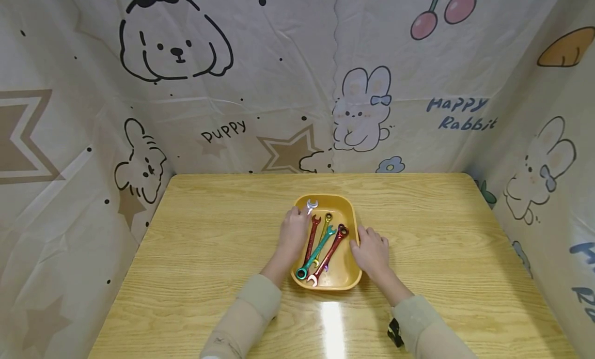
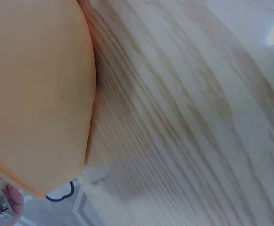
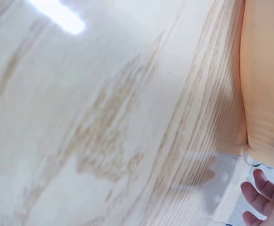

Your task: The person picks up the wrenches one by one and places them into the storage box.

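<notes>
In the head view, a yellow tray [image 1: 347, 268] holds several combination wrenches: a dark red wrench [image 1: 312, 240], a yellow-gold wrench [image 1: 324, 230], a teal wrench [image 1: 318, 253] and a brighter red wrench [image 1: 331, 255]. A bit of purple shows beneath the last one. My left hand [image 1: 294, 230] is over the tray's left rim and grips a silver wrench [image 1: 312, 205], whose open end points away from me. That silver wrench [image 2: 1, 201] also shows between the fingers in the left wrist view. My right hand [image 1: 373, 251] is at the tray's right rim, fingers [image 3: 257, 197] loosely bent and holding nothing.
The tray stands on a wood-grain table [image 1: 209, 235], with table surface on both sides of it. A printed cloth [image 1: 279, 90] with cartoon animals hangs behind and at both sides. A dark object [image 1: 395, 332] shows by the right sleeve.
</notes>
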`<state>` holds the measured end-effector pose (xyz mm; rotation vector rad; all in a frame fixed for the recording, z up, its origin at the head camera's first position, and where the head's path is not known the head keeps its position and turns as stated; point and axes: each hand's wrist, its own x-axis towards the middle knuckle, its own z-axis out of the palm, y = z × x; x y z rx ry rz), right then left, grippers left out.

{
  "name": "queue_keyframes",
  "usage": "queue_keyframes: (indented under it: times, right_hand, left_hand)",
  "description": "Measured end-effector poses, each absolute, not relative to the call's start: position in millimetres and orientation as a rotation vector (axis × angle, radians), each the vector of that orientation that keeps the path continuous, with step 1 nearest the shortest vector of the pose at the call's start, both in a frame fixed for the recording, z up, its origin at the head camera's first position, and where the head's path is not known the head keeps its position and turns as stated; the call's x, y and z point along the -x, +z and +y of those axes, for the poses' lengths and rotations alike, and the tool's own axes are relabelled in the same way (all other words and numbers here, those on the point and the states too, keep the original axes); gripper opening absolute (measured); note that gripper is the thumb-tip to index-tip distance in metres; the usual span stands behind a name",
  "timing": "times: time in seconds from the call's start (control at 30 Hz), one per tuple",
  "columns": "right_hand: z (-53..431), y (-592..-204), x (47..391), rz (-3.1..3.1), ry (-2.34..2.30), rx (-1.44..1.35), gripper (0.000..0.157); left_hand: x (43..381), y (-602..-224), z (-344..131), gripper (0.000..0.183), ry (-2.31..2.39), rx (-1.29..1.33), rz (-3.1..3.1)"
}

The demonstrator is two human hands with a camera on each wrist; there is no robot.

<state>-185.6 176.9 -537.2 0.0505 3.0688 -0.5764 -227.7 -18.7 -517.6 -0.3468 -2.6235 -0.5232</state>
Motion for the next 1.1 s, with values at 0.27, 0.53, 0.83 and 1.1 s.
queue_keyframes:
  times: [0.27, 0.53, 0.83, 1.1]
  right_hand:
    - [177.1, -537.1, 185.6, 3.054, -0.584, -0.056, 0.036]
    - [177.9, -538.4, 185.5, 3.059, -0.587, -0.047, 0.037]
    - [177.3, -537.4, 185.2, 3.060, -0.584, -0.053, 0.040]
    - [177.7, -537.9, 185.2, 3.062, -0.586, -0.048, 0.038]
  left_hand:
    - [226.8, -518.8, -8.2, 0.021, -0.510, 0.376, -2.646]
    - [228.4, -525.3, -0.4, 0.022, -0.428, 0.377, -2.638]
    - [227.8, -528.9, 6.1, 0.023, -0.357, 0.377, -2.652]
    - [229.1, -537.5, 13.2, 0.019, -0.291, 0.343, -2.638]
